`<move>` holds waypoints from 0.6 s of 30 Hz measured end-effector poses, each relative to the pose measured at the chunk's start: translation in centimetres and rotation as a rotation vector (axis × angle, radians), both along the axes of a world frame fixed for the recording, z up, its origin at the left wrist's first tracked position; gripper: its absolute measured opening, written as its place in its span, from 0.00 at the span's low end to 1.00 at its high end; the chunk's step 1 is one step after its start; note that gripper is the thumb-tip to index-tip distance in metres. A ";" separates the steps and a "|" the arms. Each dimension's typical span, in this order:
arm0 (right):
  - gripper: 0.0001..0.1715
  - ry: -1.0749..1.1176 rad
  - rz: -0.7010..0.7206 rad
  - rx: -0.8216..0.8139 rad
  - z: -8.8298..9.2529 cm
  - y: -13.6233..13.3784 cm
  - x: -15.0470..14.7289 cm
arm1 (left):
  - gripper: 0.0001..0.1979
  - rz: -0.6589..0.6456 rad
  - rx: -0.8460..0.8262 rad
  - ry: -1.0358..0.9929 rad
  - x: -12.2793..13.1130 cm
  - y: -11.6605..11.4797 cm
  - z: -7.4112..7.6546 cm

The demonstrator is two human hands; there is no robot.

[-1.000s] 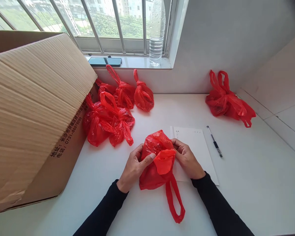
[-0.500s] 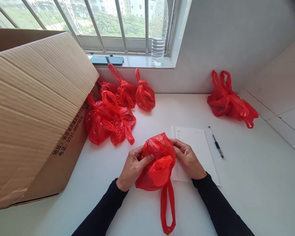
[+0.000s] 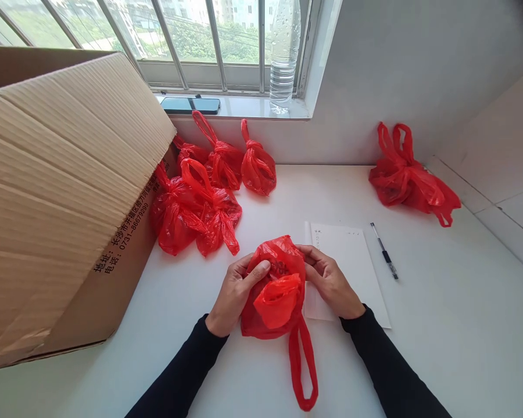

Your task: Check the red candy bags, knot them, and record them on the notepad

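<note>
Between my two hands is a red plastic bag [image 3: 274,313], held just above the white table. My left hand [image 3: 235,293] grips its left side, with the thumb lying across the front. On the right edge, my right hand [image 3: 331,281] pinches the plastic between thumb and fingers. One handle loop of the bag dangles down toward me, and a bunched fold of plastic bulges at its front. Dark print or contents show faintly through the upper part; I cannot make out what is inside.
Several knotted red bags [image 3: 218,217] cluster by a large cardboard box [image 3: 70,191] on the left. Another red bag [image 3: 412,180] lies at the back right. A notebook [image 3: 348,261] and a pen [image 3: 384,252] are to the right. A phone [image 3: 190,105] and water bottle [image 3: 283,75] occupy the windowsill.
The bag has turned slightly in my hands, and its hanging loop has swung a little right. My left thumb has moved up on the plastic. Faint dark marks now show through.
</note>
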State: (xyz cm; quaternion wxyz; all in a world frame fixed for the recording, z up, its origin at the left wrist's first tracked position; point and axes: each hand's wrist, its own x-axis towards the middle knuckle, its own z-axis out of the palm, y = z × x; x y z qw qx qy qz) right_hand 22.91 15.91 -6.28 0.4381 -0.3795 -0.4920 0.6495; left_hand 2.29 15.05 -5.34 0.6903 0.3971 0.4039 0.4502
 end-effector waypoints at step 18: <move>0.08 0.139 -0.197 -0.134 -0.1 -0.1 0.5 | 0.28 -0.266 0.086 0.104 0.2 -0.2 0.9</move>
